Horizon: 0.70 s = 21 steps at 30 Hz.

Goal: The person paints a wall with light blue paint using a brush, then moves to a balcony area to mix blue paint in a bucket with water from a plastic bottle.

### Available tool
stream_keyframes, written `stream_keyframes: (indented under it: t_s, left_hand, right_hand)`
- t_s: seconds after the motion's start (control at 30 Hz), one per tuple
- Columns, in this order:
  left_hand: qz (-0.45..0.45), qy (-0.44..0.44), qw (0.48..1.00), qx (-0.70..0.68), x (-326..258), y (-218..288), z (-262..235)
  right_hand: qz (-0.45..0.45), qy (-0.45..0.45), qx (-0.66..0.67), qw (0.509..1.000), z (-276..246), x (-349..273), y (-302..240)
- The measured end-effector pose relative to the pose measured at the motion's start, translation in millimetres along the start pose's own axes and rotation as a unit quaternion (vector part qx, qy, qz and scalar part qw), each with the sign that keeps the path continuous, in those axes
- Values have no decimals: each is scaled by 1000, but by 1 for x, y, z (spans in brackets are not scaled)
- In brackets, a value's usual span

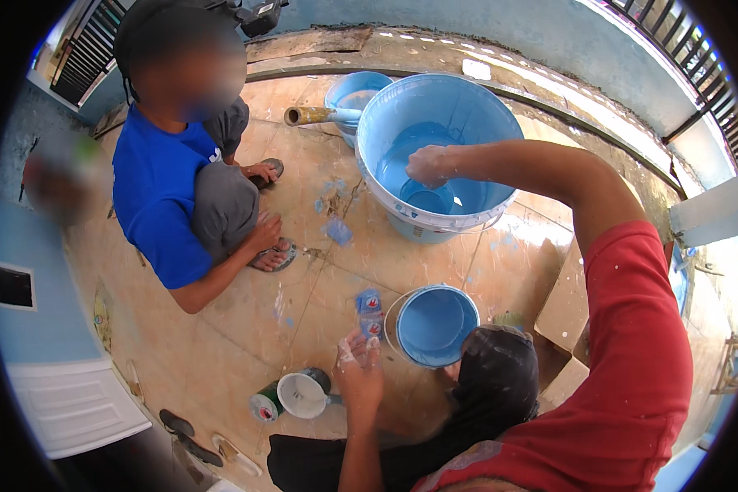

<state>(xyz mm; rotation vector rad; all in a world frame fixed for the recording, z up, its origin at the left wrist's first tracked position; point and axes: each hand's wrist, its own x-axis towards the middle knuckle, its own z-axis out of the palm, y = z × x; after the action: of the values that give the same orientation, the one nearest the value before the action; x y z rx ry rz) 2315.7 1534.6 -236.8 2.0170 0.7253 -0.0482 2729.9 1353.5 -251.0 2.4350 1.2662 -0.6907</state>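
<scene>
My right hand (428, 166) reaches into a large bucket (369, 176) of light blue paint. Its fingers are closed at the edge of a small round container (426, 198), coated blue and sitting low in the paint. My left hand (359, 369), flecked with white, hovers above the floor with fingers loosely bent and apart, nothing visible in them. Just beyond its fingertips lie small blue packets (369, 302). To its right stands a smaller bucket (439, 326) with a wire handle and blue paint inside.
At the left, a person in a blue shirt (160, 205) squats, a hand near their sandal. Behind the large bucket is another blue bucket (359, 82) with a bamboo-ended pole (312, 116) across it. A white cup (303, 397), green can (264, 405) and cardboard (564, 303) lie near me.
</scene>
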Motion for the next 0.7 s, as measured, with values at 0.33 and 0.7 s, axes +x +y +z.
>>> stream_keyframes:
  t_s: [0.33,0.7]
  left_hand:
    - [4,-19,999,-48,18,18,-6]
    - [1,-14,999,-51,24,15,-12]
  right_hand:
    - [1,103,-90,991,19,25,26]
    - [37,54,-74,995,51,44,15]
